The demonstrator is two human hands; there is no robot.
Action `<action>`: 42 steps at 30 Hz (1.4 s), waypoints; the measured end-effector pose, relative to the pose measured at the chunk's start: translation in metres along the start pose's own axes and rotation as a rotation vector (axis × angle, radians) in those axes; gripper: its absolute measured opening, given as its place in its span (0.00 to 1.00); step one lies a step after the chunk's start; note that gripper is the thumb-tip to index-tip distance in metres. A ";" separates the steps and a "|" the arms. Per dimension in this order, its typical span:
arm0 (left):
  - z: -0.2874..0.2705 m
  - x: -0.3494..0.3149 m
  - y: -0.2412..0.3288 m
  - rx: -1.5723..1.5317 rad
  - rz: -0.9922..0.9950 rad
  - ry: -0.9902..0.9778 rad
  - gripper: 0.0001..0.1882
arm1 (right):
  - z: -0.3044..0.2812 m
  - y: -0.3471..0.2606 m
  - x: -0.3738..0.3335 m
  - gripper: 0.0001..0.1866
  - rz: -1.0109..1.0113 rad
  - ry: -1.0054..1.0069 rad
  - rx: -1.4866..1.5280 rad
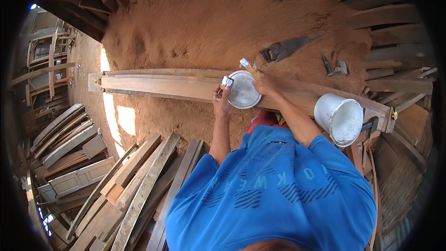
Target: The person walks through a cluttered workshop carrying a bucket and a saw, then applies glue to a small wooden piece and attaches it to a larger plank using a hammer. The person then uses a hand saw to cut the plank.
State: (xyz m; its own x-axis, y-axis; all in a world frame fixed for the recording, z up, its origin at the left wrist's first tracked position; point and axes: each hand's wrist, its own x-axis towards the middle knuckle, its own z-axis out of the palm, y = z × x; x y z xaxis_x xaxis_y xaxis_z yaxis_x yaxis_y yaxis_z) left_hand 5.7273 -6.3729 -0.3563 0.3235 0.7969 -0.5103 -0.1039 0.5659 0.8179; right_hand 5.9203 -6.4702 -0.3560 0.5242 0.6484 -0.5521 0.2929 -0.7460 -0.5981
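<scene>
A round white lid (245, 92), smeared with white paste, lies over the long wooden beam (162, 86) in front of me. At its left edge my left hand (222, 101) pinches a small dark, flat, square-ended scraper (227, 82) with white paste on its upper end. My right hand (264, 84), by the lid's right edge, is closed on a tan, flat-handled spatula (252, 71). A lump of white paste covers the spatula's far tip. The exact kind of both tools is hard to make out.
A white bucket (323, 114), its inside coated white, stands at the beam's right end beside a black clamp-like part (370, 124). Beyond the beam, a handsaw (290, 49) and a dark slim tool (326, 65) lie on sawdust. Stacked boards (144, 190) fill the lower left.
</scene>
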 end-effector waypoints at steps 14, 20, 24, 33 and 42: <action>0.144 -0.007 0.058 -0.118 -0.140 -0.538 0.19 | -0.210 0.105 -0.205 0.08 -0.113 0.670 0.834; 0.253 -0.068 0.026 0.067 -0.107 -0.853 0.25 | -0.201 0.203 -0.321 0.14 0.299 1.221 0.588; 0.290 -0.129 -0.027 0.125 -0.155 -0.978 0.25 | -0.173 0.237 -0.312 0.13 0.461 1.325 0.434; 0.317 -0.196 -0.077 -0.029 -0.242 -0.938 0.23 | -0.167 0.215 -0.280 0.14 0.532 1.187 -0.056; 0.323 -0.205 -0.089 0.071 -0.060 -0.923 0.25 | -0.193 0.212 -0.270 0.12 0.494 1.097 -0.140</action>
State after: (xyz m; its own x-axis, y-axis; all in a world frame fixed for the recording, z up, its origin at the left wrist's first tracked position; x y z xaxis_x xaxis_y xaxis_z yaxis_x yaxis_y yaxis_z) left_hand 5.9746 -6.6550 -0.2388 0.9502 0.2653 -0.1636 -0.0147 0.5624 0.8267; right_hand 5.9952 -6.8329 -0.2213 0.9832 -0.1339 0.1238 -0.0819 -0.9308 -0.3563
